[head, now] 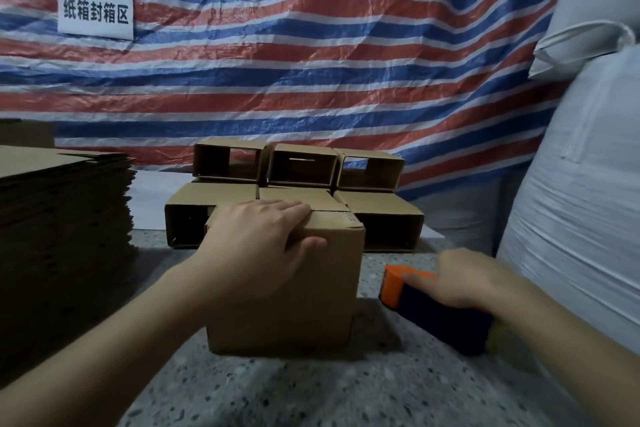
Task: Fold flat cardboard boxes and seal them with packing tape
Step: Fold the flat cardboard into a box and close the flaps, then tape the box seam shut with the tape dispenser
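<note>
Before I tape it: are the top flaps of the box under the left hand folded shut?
Folded shut: the box's flaps lie flat, their edges meeting beside the left hand pressing them.

Under my left hand (256, 239) the box (287, 288) is plain brown cardboard, matt and dry-looking, with a raw cut flap edge just past my fingertips. By my right hand (474, 281), the tape dispenser (436, 308) looks like smooth plastic, orange and dark blue. Below both hands, the floor (311, 388) is speckled grey stone, dull. Far beyond my fingers hangs a crinkled, slightly shiny striped plastic tarp (311, 45). Left of my left hand, stacked flat cardboard (62, 198), matt.
</note>
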A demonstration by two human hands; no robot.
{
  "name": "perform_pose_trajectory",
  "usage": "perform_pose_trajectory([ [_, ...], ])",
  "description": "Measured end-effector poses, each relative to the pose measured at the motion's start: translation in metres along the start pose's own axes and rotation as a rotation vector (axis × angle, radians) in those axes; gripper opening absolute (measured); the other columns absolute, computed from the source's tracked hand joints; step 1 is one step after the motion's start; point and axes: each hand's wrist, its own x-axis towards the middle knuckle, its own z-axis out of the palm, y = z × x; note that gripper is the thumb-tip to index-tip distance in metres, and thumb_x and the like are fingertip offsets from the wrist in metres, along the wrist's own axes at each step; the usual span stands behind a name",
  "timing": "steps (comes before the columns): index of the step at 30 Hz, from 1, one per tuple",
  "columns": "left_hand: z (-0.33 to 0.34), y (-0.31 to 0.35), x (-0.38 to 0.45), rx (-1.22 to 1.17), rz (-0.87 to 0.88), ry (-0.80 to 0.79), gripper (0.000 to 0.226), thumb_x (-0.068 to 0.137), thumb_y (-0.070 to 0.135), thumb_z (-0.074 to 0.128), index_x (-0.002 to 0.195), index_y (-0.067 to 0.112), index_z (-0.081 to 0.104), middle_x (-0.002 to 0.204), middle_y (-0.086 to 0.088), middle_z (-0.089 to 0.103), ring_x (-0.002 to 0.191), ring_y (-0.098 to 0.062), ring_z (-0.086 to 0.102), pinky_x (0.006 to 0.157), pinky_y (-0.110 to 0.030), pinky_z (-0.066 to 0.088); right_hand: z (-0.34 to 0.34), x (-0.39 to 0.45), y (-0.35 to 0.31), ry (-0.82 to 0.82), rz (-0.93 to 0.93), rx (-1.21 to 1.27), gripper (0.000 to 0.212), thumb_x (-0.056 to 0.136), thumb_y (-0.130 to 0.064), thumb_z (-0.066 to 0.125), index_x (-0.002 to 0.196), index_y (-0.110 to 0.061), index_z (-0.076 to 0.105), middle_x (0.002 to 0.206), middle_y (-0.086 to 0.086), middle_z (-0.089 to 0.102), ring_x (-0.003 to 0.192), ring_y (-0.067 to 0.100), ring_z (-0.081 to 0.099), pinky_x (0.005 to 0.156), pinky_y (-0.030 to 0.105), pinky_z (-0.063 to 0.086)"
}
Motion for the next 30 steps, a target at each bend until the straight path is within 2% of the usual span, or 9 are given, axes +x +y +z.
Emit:
perform_pose_trajectory([
  [2,0.001,-0.001,-0.001,0.013,-0.002,0.003,0.066,0.088,0.073,0.017,0.122,0.036,0.058,0.121,0.013,0.066,0.104,-0.014,0.065,0.075,-0.030,0.050,0.014,-0.006,-0.001,-0.016,0.019,0.012,0.070,0.079,-0.088,0.041,0.074,-0.022,0.062,0.071,-0.003,0.063,0.062,0.011,0.059,0.049,0.027,0.037],
  [6,0.000,0.000,-0.002,0.014,-0.015,0.009,0.067,0.087,0.073,0.015,0.124,0.036,0.057,0.123,0.013,0.066,0.106,-0.014,0.064,0.077,-0.031,0.051,0.031,-0.011,-0.003,0.001,0.059,0.127,0.060,0.082,-0.080,0.052,0.078,-0.021,0.062,0.070,-0.002,0.064,0.064,0.013,0.063,0.054,0.028,0.041],
  [14,0.001,0.000,-0.003,0.003,-0.015,0.015,0.067,0.088,0.073,0.015,0.124,0.035,0.057,0.123,0.014,0.066,0.108,-0.012,0.064,0.082,-0.033,0.052,0.039,-0.006,-0.003,0.129,0.038,0.171,0.050,0.087,-0.075,0.048,0.080,-0.027,0.059,0.073,-0.004,0.063,0.066,0.012,0.061,0.054,0.028,0.041],
  [17,0.002,0.001,-0.002,-0.001,-0.012,0.025,0.068,0.088,0.073,0.014,0.126,0.035,0.057,0.123,0.014,0.065,0.109,-0.011,0.063,0.086,-0.032,0.051,0.006,0.003,-0.006,0.281,-0.044,0.336,0.048,0.090,-0.072,0.047,0.086,-0.026,0.059,0.072,-0.004,0.062,0.064,0.011,0.060,0.053,0.028,0.041],
  [21,0.003,0.001,-0.002,-0.016,-0.011,0.021,0.069,0.087,0.073,0.013,0.126,0.035,0.056,0.123,0.014,0.065,0.110,-0.011,0.062,0.088,-0.032,0.050,-0.081,0.006,-0.030,0.403,-0.084,0.740,0.067,0.080,-0.079,0.050,0.074,-0.014,0.066,0.052,0.000,0.066,0.051,0.016,0.064,0.046,0.026,0.042],
  [24,0.003,0.001,-0.002,-0.005,0.003,0.043,0.065,0.090,0.072,0.018,0.122,0.035,0.059,0.118,0.014,0.068,0.105,-0.010,0.065,0.085,-0.031,0.052,-0.142,0.001,-0.049,0.210,-0.239,1.103,0.076,0.064,-0.084,0.059,0.091,-0.013,0.068,0.059,-0.002,0.071,0.054,0.015,0.069,0.055,0.027,0.048],
  [26,0.002,0.000,-0.002,-0.010,0.009,0.047,0.062,0.090,0.071,0.020,0.120,0.034,0.061,0.116,0.015,0.068,0.104,-0.009,0.065,0.084,-0.031,0.052,-0.169,-0.001,-0.063,0.001,-0.365,1.216,0.074,0.066,-0.080,0.062,0.101,-0.015,0.067,0.068,0.001,0.073,0.058,0.017,0.070,0.058,0.032,0.055],
  [28,0.002,0.000,-0.001,-0.031,0.006,0.037,0.063,0.089,0.072,0.020,0.120,0.034,0.060,0.118,0.014,0.068,0.106,-0.009,0.064,0.086,-0.031,0.051,-0.184,0.000,-0.079,-0.128,-0.429,1.207,0.066,0.071,-0.075,0.064,0.101,-0.017,0.068,0.071,0.002,0.071,0.058,0.016,0.068,0.056,0.031,0.056],
  [30,0.001,0.000,0.000,-0.049,-0.008,0.018,0.064,0.088,0.074,0.021,0.124,0.034,0.057,0.121,0.013,0.066,0.110,-0.011,0.061,0.089,-0.032,0.048,-0.190,0.003,-0.092,-0.189,-0.411,1.116,0.069,0.065,-0.074,0.066,0.103,-0.017,0.066,0.071,0.002,0.072,0.057,0.015,0.069,0.052,0.030,0.055],
])
